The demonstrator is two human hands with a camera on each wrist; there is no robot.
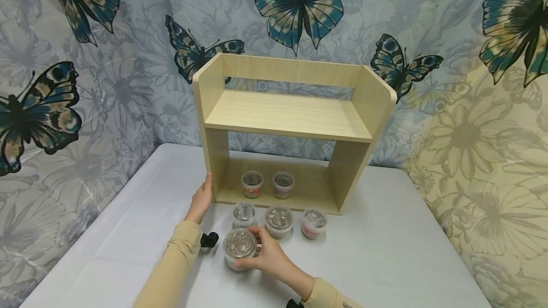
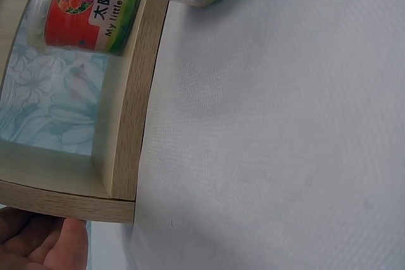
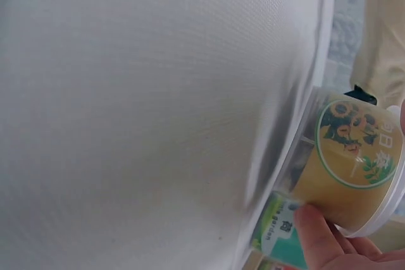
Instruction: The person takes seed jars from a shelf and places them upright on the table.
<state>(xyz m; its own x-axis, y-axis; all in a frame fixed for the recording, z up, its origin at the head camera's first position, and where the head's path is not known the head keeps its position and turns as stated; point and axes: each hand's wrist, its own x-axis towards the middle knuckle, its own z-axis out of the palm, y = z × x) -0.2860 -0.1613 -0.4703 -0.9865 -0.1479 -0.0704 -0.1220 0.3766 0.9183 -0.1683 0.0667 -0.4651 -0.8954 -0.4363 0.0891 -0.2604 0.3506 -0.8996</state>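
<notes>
My right hand (image 1: 269, 256) grips a lidded plastic cup (image 1: 239, 245) by its side, on or just above the white table. In the right wrist view the same cup (image 3: 354, 162) has a yellow label with printed sunflowers; the fingers and thumb lie round it. My left hand (image 1: 201, 201) touches the outer left side of the wooden shelf (image 1: 295, 132) near its base. Its fingers (image 2: 74, 245) show beside the panel in the left wrist view. Beyond the held cup, three similar cups stand in a row: left (image 1: 244, 214), middle (image 1: 279, 220) and right (image 1: 314, 222).
Two more cups, one red-labelled (image 1: 252, 185) and one beside it (image 1: 283, 186), stand on the lower shelf board. The upper shelf board (image 1: 291, 113) has a raised back rail. Butterfly-patterned cloth (image 1: 449, 122) hangs behind and beside the white table (image 1: 394, 251).
</notes>
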